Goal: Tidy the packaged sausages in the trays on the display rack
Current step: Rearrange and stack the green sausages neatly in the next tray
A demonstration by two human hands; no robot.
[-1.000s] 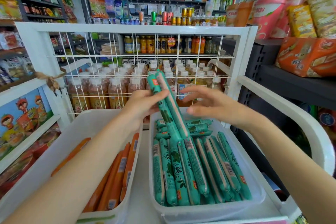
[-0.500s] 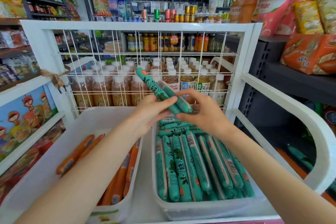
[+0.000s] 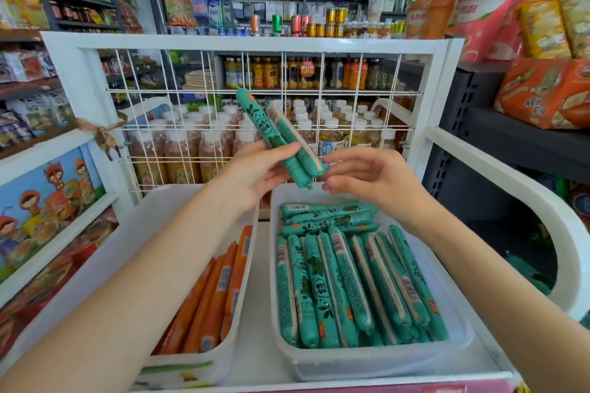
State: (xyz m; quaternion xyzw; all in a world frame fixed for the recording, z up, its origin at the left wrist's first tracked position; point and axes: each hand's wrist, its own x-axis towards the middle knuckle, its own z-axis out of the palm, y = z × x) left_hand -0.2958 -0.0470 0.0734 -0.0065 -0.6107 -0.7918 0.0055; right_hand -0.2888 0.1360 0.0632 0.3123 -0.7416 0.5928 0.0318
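Two green sausages [image 3: 281,137], glossy printed casings, tilted above the right tray [image 3: 459,341]; left hand [image 3: 255,175] grips them, right hand [image 3: 373,179] beside, fingers relaxed. Left of that tray: left tray [image 3: 198,367] with orange sausages [image 3: 217,290]

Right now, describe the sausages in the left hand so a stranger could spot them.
Find the white wire rack, then the right tray of green sausages. Above it, the left hand grips two green sausages, the only ones raised and tilted rather than lying down.

glossy plastic sausages [image 3: 322,284]; translucent plastic trays [image 3: 367,360]
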